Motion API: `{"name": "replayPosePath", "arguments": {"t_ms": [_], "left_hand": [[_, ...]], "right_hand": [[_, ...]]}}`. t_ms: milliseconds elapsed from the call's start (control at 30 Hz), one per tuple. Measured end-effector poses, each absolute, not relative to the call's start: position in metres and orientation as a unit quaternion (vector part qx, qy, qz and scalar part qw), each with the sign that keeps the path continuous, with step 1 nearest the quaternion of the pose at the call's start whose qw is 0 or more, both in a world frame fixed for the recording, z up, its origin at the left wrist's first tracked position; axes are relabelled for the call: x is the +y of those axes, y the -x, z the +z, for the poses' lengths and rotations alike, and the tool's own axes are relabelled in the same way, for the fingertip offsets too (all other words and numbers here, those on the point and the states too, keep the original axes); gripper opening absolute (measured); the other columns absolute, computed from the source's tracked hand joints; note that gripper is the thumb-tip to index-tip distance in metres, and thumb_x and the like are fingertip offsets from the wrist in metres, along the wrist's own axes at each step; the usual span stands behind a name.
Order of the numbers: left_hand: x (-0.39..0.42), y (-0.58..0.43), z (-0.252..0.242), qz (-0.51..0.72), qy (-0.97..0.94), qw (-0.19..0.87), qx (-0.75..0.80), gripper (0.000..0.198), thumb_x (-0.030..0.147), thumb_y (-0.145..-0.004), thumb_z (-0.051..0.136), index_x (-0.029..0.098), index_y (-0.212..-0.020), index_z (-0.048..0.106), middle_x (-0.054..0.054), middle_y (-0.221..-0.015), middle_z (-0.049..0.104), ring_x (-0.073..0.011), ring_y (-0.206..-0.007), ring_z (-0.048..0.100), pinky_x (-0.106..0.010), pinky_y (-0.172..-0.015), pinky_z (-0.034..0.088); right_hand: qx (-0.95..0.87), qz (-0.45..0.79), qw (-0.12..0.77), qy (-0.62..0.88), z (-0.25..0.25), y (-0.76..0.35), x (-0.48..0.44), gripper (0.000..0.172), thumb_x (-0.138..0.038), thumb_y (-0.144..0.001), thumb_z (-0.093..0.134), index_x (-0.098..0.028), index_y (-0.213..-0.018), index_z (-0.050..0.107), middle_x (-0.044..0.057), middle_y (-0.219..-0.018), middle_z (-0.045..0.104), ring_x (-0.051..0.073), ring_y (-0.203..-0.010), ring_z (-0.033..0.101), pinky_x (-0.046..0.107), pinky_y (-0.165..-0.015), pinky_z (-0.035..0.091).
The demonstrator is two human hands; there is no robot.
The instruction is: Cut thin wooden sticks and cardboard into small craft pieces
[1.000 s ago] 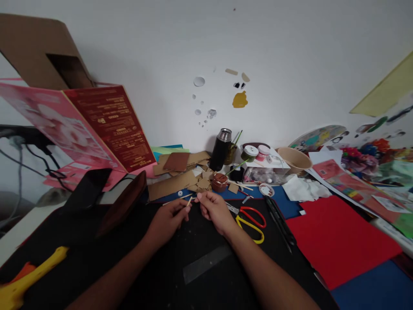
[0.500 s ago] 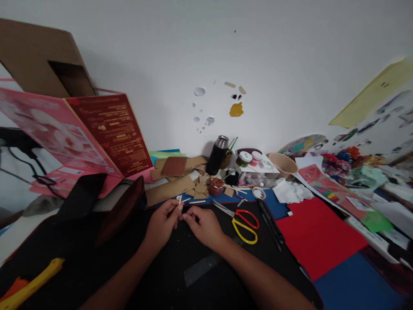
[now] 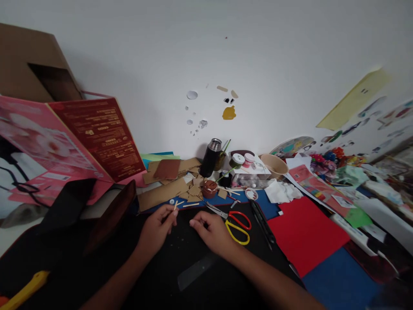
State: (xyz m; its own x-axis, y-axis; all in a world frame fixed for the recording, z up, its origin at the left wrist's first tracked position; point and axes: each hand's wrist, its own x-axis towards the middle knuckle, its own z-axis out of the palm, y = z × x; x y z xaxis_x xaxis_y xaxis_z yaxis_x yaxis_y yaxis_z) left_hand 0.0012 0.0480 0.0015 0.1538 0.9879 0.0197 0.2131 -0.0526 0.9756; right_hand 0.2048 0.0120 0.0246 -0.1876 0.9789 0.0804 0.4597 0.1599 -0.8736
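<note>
My left hand (image 3: 157, 227) is closed in a pinch on a small wooden stick (image 3: 175, 206) that points up from its fingertips. My right hand (image 3: 210, 230) rests on the black mat (image 3: 180, 254) just to the right, fingers curled with the index tip forward; whether it holds anything I cannot make out. A gap of a few centimetres separates the two hands. Red-and-yellow scissors (image 3: 235, 221) lie right of my right hand. More short sticks (image 3: 190, 205) lie on the mat beyond the hands.
Cardboard scraps (image 3: 174, 185), a brown paint pot (image 3: 209, 188), a black flask (image 3: 210, 157), small jars and a paper bowl (image 3: 273, 165) crowd the back. A red sheet (image 3: 306, 234) lies right, a black utility knife (image 3: 263, 221) beside it. A yellow tool (image 3: 24, 290) at lower left.
The hands have drawn apart: the right hand has moved away from the stick, which stays in the left hand. The camera view has shifted to the right.
</note>
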Motion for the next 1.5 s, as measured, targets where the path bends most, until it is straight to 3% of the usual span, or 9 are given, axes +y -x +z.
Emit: {"name": "replayPosePath", "arguments": {"t_ms": [300,467,567,800,900,1200,1500], "left_hand": [[0.047,-0.003,0.006,0.402,-0.613,0.448,0.512,0.035,0.056,-0.088,0.057,0.022,-0.086,0.064,0.005,-0.060,0.059,-0.0131,-0.047,0.052,-0.025,-0.050,0.041],[0.047,-0.004,0.006,0.396,-0.612,0.445,0.521,0.036,0.057,-0.087,0.057,0.022,-0.087,0.065,0.005,-0.060,0.059,-0.0131,-0.046,0.052,-0.025,-0.050,0.041],[0.046,-0.005,0.006,0.390,-0.615,0.445,0.522,0.036,0.057,-0.088,0.057,0.022,-0.087,0.064,0.005,-0.061,0.058,-0.0130,-0.047,0.052,-0.025,-0.051,0.041],[0.044,-0.007,0.011,0.373,-0.616,0.441,0.535,0.038,0.059,-0.085,0.057,0.022,-0.087,0.064,0.005,-0.060,0.059,-0.0135,-0.048,0.052,-0.025,-0.051,0.041],[0.044,-0.007,0.014,0.371,-0.617,0.439,0.538,0.038,0.059,-0.085,0.057,0.022,-0.086,0.064,0.005,-0.061,0.060,-0.0135,-0.048,0.053,-0.025,-0.051,0.041],[0.043,-0.009,0.020,0.380,-0.608,0.441,0.540,0.039,0.062,-0.083,0.058,0.023,-0.083,0.064,0.005,-0.059,0.060,-0.0137,-0.047,0.052,-0.025,-0.050,0.041],[0.044,-0.005,0.012,0.421,-0.587,0.431,0.541,0.039,0.059,-0.086,0.062,0.020,-0.089,0.066,0.004,-0.060,0.059,-0.0126,-0.048,0.052,-0.024,-0.050,0.042]], "right_hand": [[-0.697,0.337,0.305,0.555,0.022,-0.228,-0.015,0.028,-0.038,-0.100,0.058,-0.018,-0.085,0.070,-0.004,-0.062,0.057,0.011,-0.057,0.052,0.021,-0.056,0.033],[-0.781,0.295,0.182,0.520,0.033,-0.240,-0.035,0.021,-0.038,-0.099,0.061,-0.023,-0.108,0.073,0.001,-0.087,0.076,0.016,-0.076,0.070,0.022,-0.066,0.043],[-0.809,0.265,0.090,0.517,0.043,-0.247,-0.041,0.032,-0.042,-0.097,0.066,-0.026,-0.125,0.068,0.004,-0.108,0.079,0.023,-0.094,0.076,0.027,-0.077,0.048],[-0.817,0.248,0.006,0.521,0.056,-0.258,-0.046,0.057,-0.048,-0.090,0.075,-0.025,-0.139,0.058,0.009,-0.115,0.078,0.031,-0.102,0.075,0.032,-0.083,0.052],[-0.820,0.254,0.006,0.514,0.055,-0.260,-0.049,0.059,-0.048,-0.088,0.078,-0.024,-0.139,0.058,0.009,-0.114,0.078,0.030,-0.101,0.075,0.031,-0.081,0.052],[-0.781,0.244,0.014,0.574,0.048,-0.259,-0.047,0.028,-0.042,-0.094,0.072,-0.026,-0.117,0.066,0.004,-0.101,0.080,0.025,-0.093,0.076,0.027,-0.073,0.047],[-0.748,0.239,-0.001,0.620,0.054,-0.245,-0.029,0.035,-0.047,-0.087,0.078,-0.026,-0.112,0.066,0.004,-0.091,0.079,0.026,-0.087,0.075,0.028,-0.067,0.039]]}}
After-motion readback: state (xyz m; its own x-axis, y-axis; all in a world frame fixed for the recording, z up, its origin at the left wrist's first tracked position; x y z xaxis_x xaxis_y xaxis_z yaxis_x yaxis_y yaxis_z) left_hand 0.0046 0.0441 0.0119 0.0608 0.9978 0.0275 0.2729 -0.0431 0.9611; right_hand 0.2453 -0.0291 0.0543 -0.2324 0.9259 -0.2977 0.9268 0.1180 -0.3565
